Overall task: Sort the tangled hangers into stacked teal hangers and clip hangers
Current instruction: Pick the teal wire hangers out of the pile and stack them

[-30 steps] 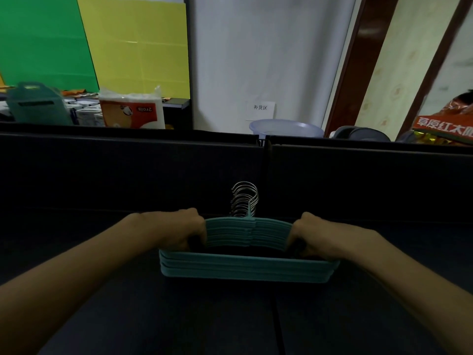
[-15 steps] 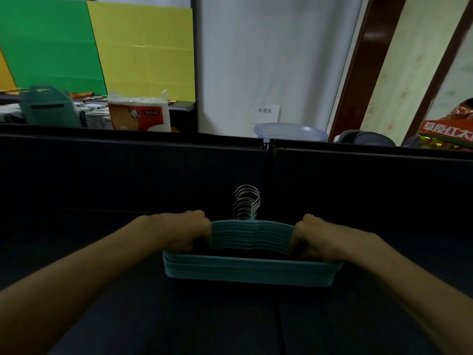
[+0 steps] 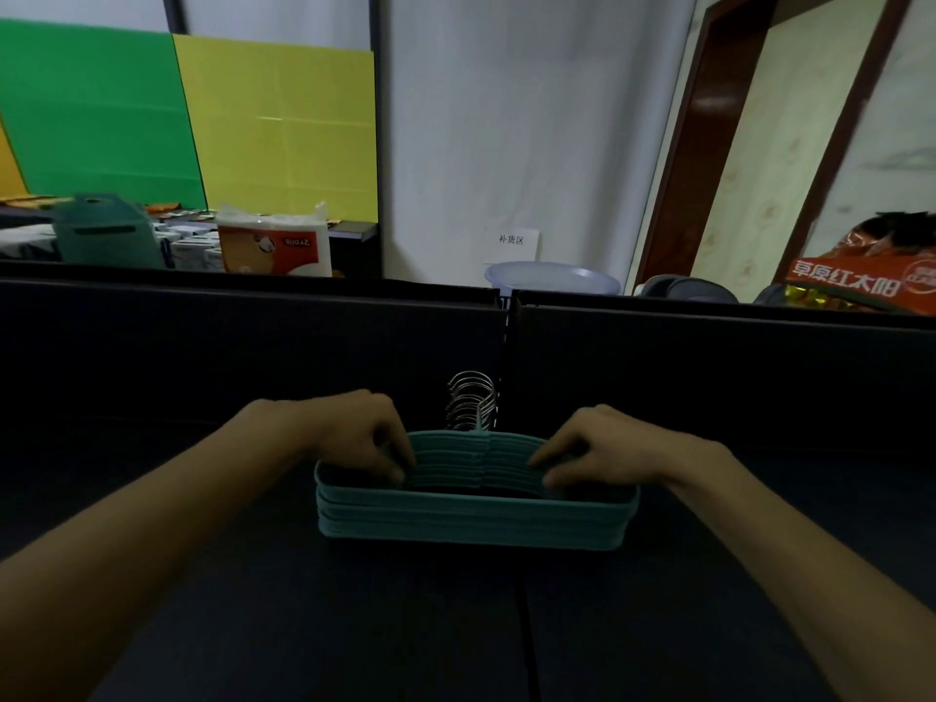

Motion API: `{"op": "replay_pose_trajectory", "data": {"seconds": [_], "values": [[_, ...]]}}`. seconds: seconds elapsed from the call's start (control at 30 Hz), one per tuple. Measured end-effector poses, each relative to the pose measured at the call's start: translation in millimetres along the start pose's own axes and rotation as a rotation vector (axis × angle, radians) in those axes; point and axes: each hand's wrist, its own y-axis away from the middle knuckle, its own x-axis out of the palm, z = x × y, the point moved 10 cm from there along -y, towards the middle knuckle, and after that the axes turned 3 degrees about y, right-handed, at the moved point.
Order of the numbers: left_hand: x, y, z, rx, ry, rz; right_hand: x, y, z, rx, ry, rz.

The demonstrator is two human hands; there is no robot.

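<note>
A stack of teal hangers lies flat on the dark table, straight bars toward me. Their metal hooks stand bunched together at the far side. My left hand rests on the stack's left shoulder, its fingertips touching the top hangers. On the right shoulder my right hand does the same, fingers stretched onto the teal edges. Neither hand is wrapped round the stack. No clip hangers show in this view.
A dark upright panel walls off the table's far edge just behind the hooks. Beyond it are a teal bin, a tissue pack, a pale basin and an orange box.
Both hands have loosened from gripping the stack's shoulders to fingertips resting on top. The stack has stayed in place; my head has tilted up slightly.
</note>
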Motion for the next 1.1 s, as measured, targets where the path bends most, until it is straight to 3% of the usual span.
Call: {"op": "replay_pose_trajectory", "data": {"seconds": [0.17,0.27,0.43,0.57,0.87,1.1], "values": [[-25.0,47.0,9.6,0.047,0.414,-0.511,-17.8,47.7,-25.6,0.033,-0.438,-0.388],[-3.2,75.4,35.3,0.029,0.736,-0.755,3.9,72.8,-42.6,0.044,-0.726,-0.500],[45.4,72.5,31.7,-0.024,0.818,-0.748,40.0,76.0,-34.1,0.075,-0.825,-0.596],[49.1,71.5,29.4,-0.041,0.883,-0.864,50.8,72.8,-29.4,0.084,-0.815,-0.690],[53.6,71.1,36.1,-0.071,1.026,-0.901,50.5,69.0,-32.7,0.075,-0.959,-0.747],[50.7,74.5,36.0,-0.078,0.975,-0.938,51.4,65.4,-34.6,0.074,-0.988,-0.746]]}}
